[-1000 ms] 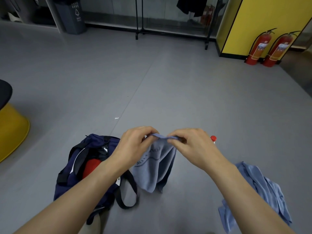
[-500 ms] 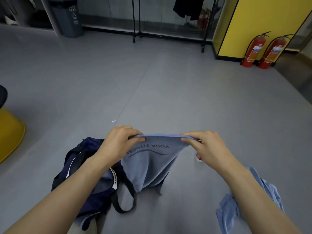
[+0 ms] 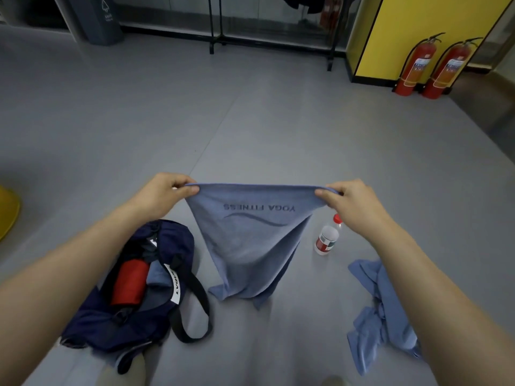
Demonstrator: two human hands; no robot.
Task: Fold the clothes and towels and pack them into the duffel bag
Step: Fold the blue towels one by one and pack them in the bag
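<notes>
A blue towel (image 3: 250, 246) printed "YOGA FITNESS" hangs stretched between my hands above the floor. My left hand (image 3: 164, 195) pinches its top left corner and my right hand (image 3: 351, 201) pinches its top right corner. Its lower edge reaches down to the floor. The navy duffel bag (image 3: 133, 316) lies open on the floor at lower left, with a red rolled item (image 3: 129, 282) and a folded blue cloth (image 3: 158, 277) inside. A crumpled blue garment (image 3: 381, 310) lies on the floor at lower right, partly behind my right forearm.
A plastic bottle with a red cap (image 3: 327, 238) lies on the grey floor just right of the towel. A yellow stool edge (image 3: 7, 215) shows at far left. Two fire extinguishers (image 3: 429, 68), a clothes rack (image 3: 273, 29) and a bin (image 3: 97, 18) stand far back.
My hands, close together a second ago with the towel bunched, have moved apart and stretched the towel's top edge flat. The bottle, hidden behind my right hand before, now shows.
</notes>
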